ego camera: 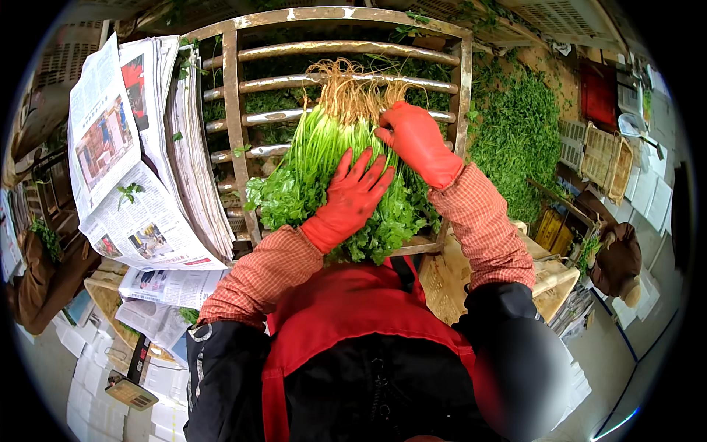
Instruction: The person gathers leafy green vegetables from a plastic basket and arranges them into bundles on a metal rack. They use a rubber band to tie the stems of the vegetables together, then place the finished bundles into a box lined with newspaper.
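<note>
A large bunch of leafy green herbs, like cilantro (309,149), lies on a metal rack (235,110), its pale roots pointing away from me and its leaves towards my red apron. My left hand (351,199), in a red rubber glove with dark smudges, rests palm down on the leaves and lower stems with its fingers spread. At the right edge of the bunch, near where stems meet roots, is my right hand (417,141), in the same kind of glove. Its fingers are curled at the stems; whether they grip any is hidden.
A thick stack of newspapers (132,166) lies on the rack's left side. Loose green trimmings (516,132) are heaped on the right. Plastic crates (602,157) stand beyond them, and another crate (450,282) is close to my right elbow. Far right, a person in brown (618,257) is visible.
</note>
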